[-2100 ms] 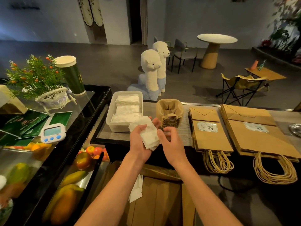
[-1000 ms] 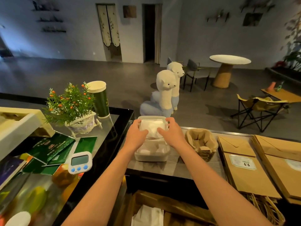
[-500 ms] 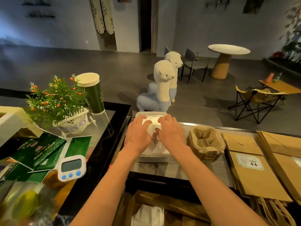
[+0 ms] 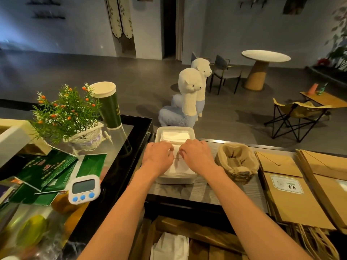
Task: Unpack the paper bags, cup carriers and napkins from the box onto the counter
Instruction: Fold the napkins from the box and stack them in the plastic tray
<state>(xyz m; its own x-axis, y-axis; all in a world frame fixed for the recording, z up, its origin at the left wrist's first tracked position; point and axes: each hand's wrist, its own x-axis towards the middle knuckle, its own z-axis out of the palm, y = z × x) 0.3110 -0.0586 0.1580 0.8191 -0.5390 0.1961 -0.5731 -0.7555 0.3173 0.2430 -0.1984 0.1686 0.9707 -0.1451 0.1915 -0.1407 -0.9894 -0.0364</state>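
Napkins (image 4: 175, 136) are the step in hand: a white stack sits in the far end of the tub (image 4: 158, 132) on the table (image 4: 202, 192), and you are settling another into the tub's middle. Your left grip (image 4: 157, 156) and right grip (image 4: 197, 156) lie palm down side by side, almost touching, fingers curled over that middle stack and pinching its top sheets where they meet. The fingertips are mostly hidden, so how firmly you hold is hard to say.

Cup carriers (image 4: 236, 162) stand nested just right of the tub, and paper bags (image 4: 289, 194) lie flat in piles further right, so those two parts look done. Below the table edge the box (image 4: 197, 233) stands open with a white wad (image 4: 170, 248) inside — likely more napkins.

Next, let go cleanly so the top sheets don't lift with your fingers, then reach down for that wad — square it up before it goes into the tub's near end.
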